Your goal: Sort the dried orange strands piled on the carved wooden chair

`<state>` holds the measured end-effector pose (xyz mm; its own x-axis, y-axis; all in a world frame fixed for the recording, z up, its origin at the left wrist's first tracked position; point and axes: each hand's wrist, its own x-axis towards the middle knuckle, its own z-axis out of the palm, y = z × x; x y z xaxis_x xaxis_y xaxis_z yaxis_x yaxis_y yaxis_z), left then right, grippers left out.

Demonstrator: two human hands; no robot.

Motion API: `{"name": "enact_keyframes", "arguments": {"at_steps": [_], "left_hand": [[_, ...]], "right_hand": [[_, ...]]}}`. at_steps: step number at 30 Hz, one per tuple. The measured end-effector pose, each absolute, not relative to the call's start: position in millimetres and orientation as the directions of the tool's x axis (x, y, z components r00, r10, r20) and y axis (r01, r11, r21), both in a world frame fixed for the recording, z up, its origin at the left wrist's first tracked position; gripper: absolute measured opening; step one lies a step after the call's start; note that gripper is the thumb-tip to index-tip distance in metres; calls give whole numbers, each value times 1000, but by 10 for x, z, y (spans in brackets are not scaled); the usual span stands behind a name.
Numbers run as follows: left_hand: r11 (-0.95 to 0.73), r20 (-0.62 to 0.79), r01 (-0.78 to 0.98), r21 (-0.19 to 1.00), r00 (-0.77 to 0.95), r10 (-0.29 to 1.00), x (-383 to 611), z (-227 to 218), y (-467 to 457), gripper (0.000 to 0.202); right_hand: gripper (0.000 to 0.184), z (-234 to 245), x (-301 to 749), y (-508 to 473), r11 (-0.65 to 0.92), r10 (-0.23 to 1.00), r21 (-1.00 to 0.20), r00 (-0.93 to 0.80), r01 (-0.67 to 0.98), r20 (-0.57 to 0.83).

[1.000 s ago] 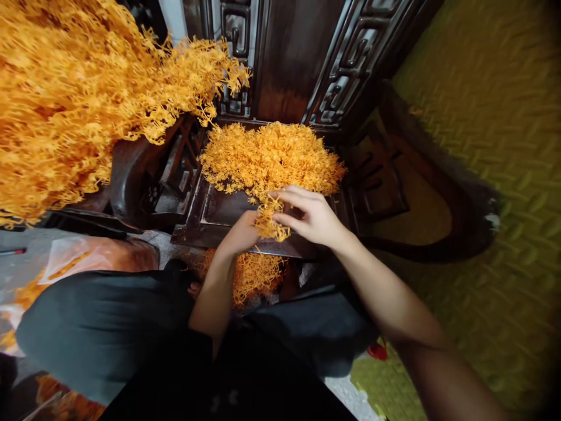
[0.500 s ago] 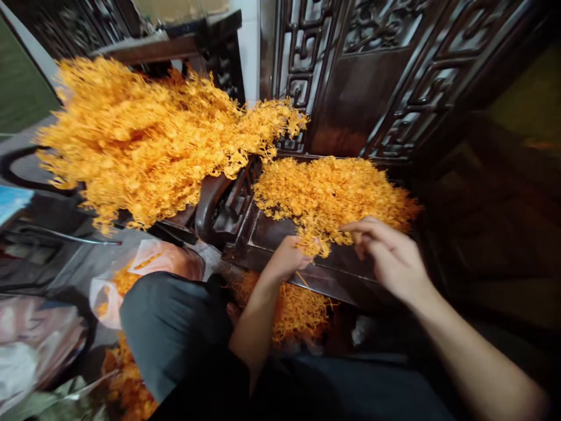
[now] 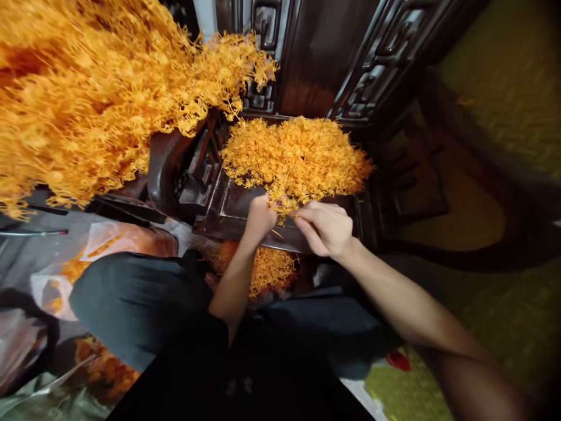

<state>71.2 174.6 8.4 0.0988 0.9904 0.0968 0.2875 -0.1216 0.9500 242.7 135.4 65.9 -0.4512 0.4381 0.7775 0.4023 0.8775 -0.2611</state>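
A mound of orange, curly, flower-like sprigs point(image 3: 298, 155) lies on the dark wooden seat point(image 3: 241, 202) in front of me. My left hand point(image 3: 262, 217) is closed at the mound's near edge around some of the orange sprigs, and a thin orange strand pokes out below it. Beside it, my right hand point(image 3: 325, 227) has its thumb and fingers pinched together on the near tip of the same sprigs. The exact piece between the right fingertips is too small to make out.
A larger orange heap point(image 3: 87, 99) rises at the left, past the curved wooden armrest point(image 3: 164, 169). Thin orange strands point(image 3: 272, 272) lie below the seat. A plastic bag point(image 3: 131, 237) with orange pieces rests on the floor by my knee. Carved wooden panels point(image 3: 309, 64) stand behind.
My right hand has moved left to meet the left hand, its fingers now pinching at the sprigs. The view has shifted, so the seat and heaps appear further left and higher.
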Motion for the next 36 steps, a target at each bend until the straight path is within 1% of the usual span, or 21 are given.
{"name": "enact_keyframes", "arguments": {"at_steps": [4,7,8,10,12,13,14,15,17,18,19,20,23,25,26,28,30,31,33,35,36], "left_hand": [[-189,186,385,903,46,982,663,80,1757,26],[-185,225,435,881,-41,973,551,19,1807,25],[-168,224,442,881,-78,971,499,-12,1832,23],[-121,206,445,887,-149,967,398,-76,1879,19],[-87,191,446,891,-195,962,333,-121,1903,18],[-89,195,450,889,-195,961,324,-131,1903,19],[-102,206,456,884,-183,961,330,-132,1894,19],[-122,220,464,878,-164,962,349,-124,1877,20],[-158,243,473,867,-123,962,408,-92,1835,20],[-166,246,472,866,-112,963,438,-72,1813,21],[-167,243,470,867,-106,964,465,-53,1796,21],[-164,237,465,870,-102,966,486,-36,1783,21],[-156,212,429,889,-85,973,508,-2,1772,22],[-148,188,388,910,-68,980,500,13,1773,22],[-139,174,366,920,-65,983,495,21,1772,22],[-125,154,333,935,-63,986,491,41,1763,21],[-123,152,321,939,-65,986,499,66,1745,21],[-124,152,317,940,-65,986,507,78,1735,21],[-120,145,306,944,-60,988,528,100,1719,19],[-115,140,301,947,-63,988,542,116,1709,17],[-119,146,310,943,-64,987,543,120,1707,17]], "right_hand": [[20,684,2419,1315,850,495,-298,-464,435,734],[23,715,2431,1276,799,591,-396,-467,452,658],[25,730,2445,1262,767,633,-442,-439,464,637],[27,763,2485,1245,688,711,-526,-323,500,625],[28,786,2524,1255,621,754,-573,-207,535,624],[30,789,2536,1271,603,765,-580,-193,548,614],[34,785,2539,1293,595,777,-578,-215,558,592],[43,772,2533,1320,592,787,-572,-256,567,561],[72,728,2500,1377,589,801,-552,-337,590,495],[83,700,2478,1405,587,805,-540,-363,604,470],[87,672,2457,1429,582,809,-526,-375,620,452],[84,647,2438,1450,573,815,-515,-378,637,440],[51,609,2411,1490,545,836,-523,-374,655,402],[39,620,2414,1502,535,845,-555,-391,637,365],[37,633,2417,1505,530,847,-578,-409,620,338],[40,657,2419,1506,501,856,-642,-440,580,271],[44,661,2406,1500,423,878,-740,-438,522,193],[46,653,2394,1495,356,892,-807,-429,472,143],[48,622,2365,1485,165,902,-933,-431,321,11],[48,592,2340,1475,-18,879,-984,-467,177,-100],[46,586,2332,1468,-58,869,-987,-478,153,-125]]}}
